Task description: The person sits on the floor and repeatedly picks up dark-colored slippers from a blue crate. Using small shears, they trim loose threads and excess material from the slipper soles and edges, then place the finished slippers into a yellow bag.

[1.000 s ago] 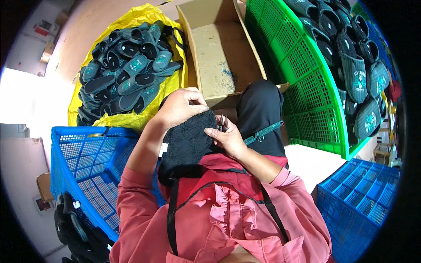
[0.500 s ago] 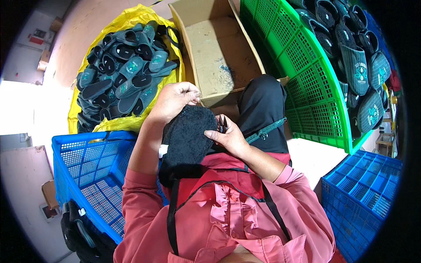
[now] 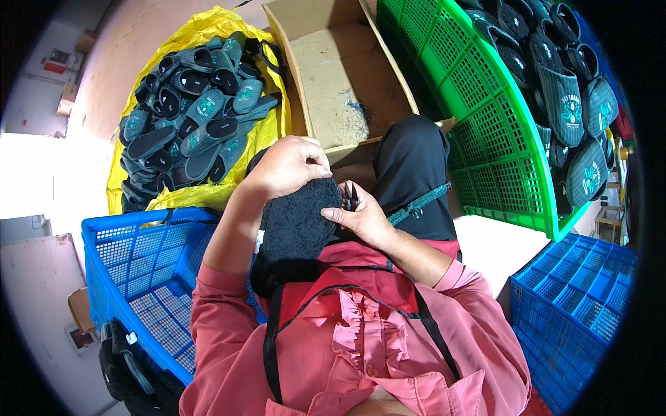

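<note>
A fuzzy black slipper (image 3: 295, 222) lies over my lap, its plush face up and a small white tag at its left edge. My left hand (image 3: 291, 166) is closed at its far edge, thumb and fingers pinched together; anything finer between the fingertips is too small to make out. On the slipper's right side, my right hand (image 3: 364, 220) presses its thumb on the plush. Dark pointed snips (image 3: 351, 194) stick up from the curled fingers of that hand. The slipper's underside is hidden.
Ahead stands an open cardboard box (image 3: 333, 62) with dark scraps inside. A yellow sack (image 3: 239, 145) heaped with grey slippers is at far left. Blue crates (image 3: 114, 229) (image 3: 569, 298) flank me. A green crate (image 3: 479, 118) with slippers (image 3: 558, 104) behind it stands right.
My left hand has shifted slightly right and nearer, its pinched fingertips now at the slipper's far edge. My right hand and the snips have barely moved.
</note>
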